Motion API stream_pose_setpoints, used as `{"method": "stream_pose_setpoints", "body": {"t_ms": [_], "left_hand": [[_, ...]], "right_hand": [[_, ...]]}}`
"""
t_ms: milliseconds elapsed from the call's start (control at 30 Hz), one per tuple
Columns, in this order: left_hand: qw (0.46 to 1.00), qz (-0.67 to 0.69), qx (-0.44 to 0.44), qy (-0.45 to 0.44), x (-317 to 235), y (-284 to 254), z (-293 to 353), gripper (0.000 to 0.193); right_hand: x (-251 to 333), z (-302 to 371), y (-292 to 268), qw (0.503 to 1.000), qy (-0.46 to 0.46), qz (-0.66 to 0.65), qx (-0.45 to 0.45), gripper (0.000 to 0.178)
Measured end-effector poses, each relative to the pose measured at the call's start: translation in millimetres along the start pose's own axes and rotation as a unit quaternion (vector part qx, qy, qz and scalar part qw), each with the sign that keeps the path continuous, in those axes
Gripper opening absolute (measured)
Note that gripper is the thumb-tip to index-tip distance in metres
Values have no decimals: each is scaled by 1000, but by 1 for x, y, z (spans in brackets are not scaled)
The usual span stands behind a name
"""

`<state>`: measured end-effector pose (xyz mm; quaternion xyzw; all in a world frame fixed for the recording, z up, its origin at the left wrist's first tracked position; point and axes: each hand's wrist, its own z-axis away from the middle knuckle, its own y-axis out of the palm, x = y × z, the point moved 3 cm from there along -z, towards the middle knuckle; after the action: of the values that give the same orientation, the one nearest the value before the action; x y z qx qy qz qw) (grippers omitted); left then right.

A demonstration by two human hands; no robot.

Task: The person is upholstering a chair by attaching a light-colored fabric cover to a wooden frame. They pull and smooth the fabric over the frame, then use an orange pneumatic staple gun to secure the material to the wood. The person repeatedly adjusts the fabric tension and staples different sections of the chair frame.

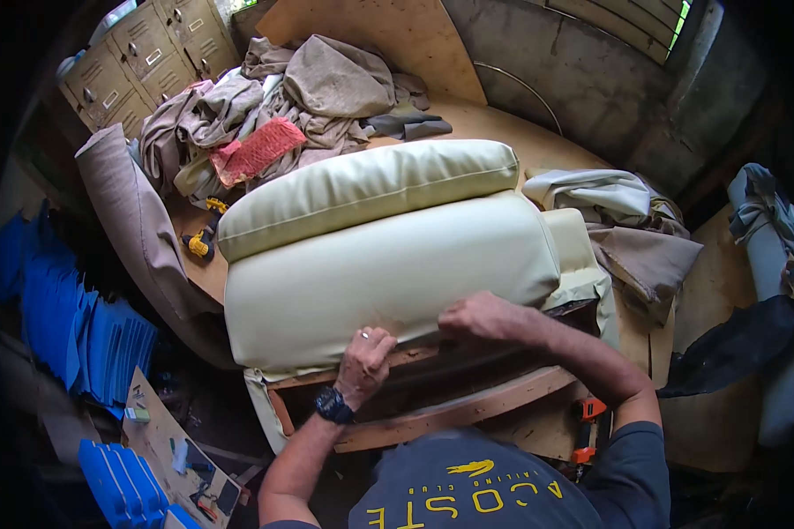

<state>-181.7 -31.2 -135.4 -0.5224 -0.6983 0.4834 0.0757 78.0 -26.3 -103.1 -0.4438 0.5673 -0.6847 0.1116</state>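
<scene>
A padded chair piece (pixel 388 273) in a cream cover lies before me, its open wooden frame (pixel 468 407) facing my body. My left hand (pixel 368 361), below a black watch, is closed on the lower edge of the cream cover, close against a wooden rail (pixel 415 355). Further right along that edge, my right hand (pixel 481 317) is closed, with the fingertips bent down out of sight at the cover's edge. Behind the seat part runs a puffy cream roll (pixel 370 189) with a seam.
An orange-and-black power tool (pixel 588 428) rests near my right elbow. A yellow-and-black power tool (pixel 201 244) lies left of the chair piece. Crumpled cloth (pixel 326 84), a fabric roll (pixel 137 212) and grey-brown fabric (pixel 648 264) surround it. Blue sheets (pixel 88 335) stand at left.
</scene>
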Motion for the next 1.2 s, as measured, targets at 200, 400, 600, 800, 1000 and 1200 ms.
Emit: {"method": "stream_pose_setpoints", "body": {"t_ms": [200, 400, 600, 800, 1000, 1200], "left_hand": [[999, 25, 33, -19, -3, -3, -3, 19], [997, 39, 56, -39, -7, -2, -4, 20], [996, 48, 56, -49, -2, -4, 5, 23], [982, 103, 149, -54, -2, -7, 5, 16], [986, 131, 90, -45, 50, -105, -70, 12], [975, -192, 50, -105, 102, -73, -49, 55]], "right_hand": [[-64, -121, -93, 910, -87, 342, -219, 40], [-83, -217, -66, 915, -140, 343, -159, 56], [-62, -199, -41, 947, -102, 271, -137, 43], [17, -132, 11, 984, -115, 131, -26, 69], [48, -111, 50, 961, -62, 268, 2, 76], [50, -113, 62, 959, -51, 277, -34, 74]]}}
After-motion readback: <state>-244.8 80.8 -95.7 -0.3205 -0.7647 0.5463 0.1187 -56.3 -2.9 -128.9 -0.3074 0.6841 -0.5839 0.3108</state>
